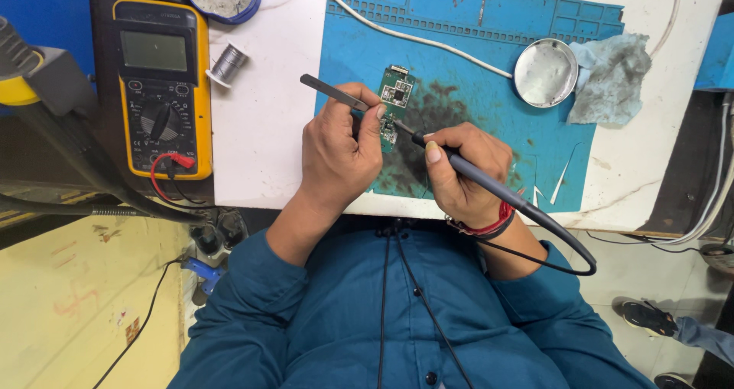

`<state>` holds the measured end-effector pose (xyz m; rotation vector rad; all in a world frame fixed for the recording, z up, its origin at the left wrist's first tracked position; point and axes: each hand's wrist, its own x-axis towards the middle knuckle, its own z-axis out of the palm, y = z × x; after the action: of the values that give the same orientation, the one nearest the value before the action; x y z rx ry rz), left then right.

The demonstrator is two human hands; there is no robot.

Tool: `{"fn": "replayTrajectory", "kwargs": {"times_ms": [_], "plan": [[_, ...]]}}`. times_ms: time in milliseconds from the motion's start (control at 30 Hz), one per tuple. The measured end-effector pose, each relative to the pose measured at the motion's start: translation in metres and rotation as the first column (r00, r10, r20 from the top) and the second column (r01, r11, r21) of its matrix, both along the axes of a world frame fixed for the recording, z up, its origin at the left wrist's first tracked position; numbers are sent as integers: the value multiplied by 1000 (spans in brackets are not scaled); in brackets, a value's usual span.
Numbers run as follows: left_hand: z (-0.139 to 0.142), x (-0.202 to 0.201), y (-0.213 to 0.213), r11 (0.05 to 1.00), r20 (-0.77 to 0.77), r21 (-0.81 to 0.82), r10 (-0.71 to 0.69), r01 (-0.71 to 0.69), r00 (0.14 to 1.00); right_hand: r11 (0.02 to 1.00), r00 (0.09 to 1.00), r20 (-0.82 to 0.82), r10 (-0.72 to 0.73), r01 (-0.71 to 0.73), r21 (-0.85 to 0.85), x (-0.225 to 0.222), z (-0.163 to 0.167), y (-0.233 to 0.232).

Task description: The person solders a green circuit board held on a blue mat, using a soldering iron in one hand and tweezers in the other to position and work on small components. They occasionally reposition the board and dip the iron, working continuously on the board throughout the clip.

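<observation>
A small green circuit board [396,92] lies on a blue work mat [474,45]. My left hand [336,148] grips grey metal tweezers [325,89], their tips down at the board's lower part. My right hand [462,171] holds a dark soldering iron [489,183] like a pen, its tip touching the board close to the tweezers. The iron's black cable [569,244] loops off past my right wrist. The lower half of the board is partly hidden by my left fingers.
A yellow multimeter [162,83] with a red lead lies at the left, beside a solder spool [227,63]. A round metal tin [545,72] and a grey rag [612,76] sit at the mat's right. A white cable [428,39] crosses the mat. Another person's shoe [646,316] is on the floor.
</observation>
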<state>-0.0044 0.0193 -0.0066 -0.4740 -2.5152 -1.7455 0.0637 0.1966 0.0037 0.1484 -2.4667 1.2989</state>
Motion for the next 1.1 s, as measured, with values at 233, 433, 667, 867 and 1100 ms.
{"fn": "replayTrajectory", "kwargs": {"times_ms": [233, 433, 667, 867, 1100], "plan": [[2, 1, 0, 1000, 16, 11, 13, -13, 1000, 1000, 1000, 11, 17, -17, -9, 0, 0, 0], [2, 1, 0, 999, 40, 36, 11, -13, 999, 1000, 1000, 21, 14, -14, -3, 0, 0, 2], [1, 1, 0, 1000, 21, 27, 1, -2, 1000, 1000, 1000, 15, 4, -4, 2, 0, 0, 1], [0, 1, 0, 1000, 24, 30, 0, -1, 1000, 1000, 1000, 11, -2, 2, 0, 0, 0, 2], [1, 1, 0, 1000, 29, 31, 3, -4, 1000, 1000, 1000, 12, -2, 2, 10, 0, -1, 1]]}}
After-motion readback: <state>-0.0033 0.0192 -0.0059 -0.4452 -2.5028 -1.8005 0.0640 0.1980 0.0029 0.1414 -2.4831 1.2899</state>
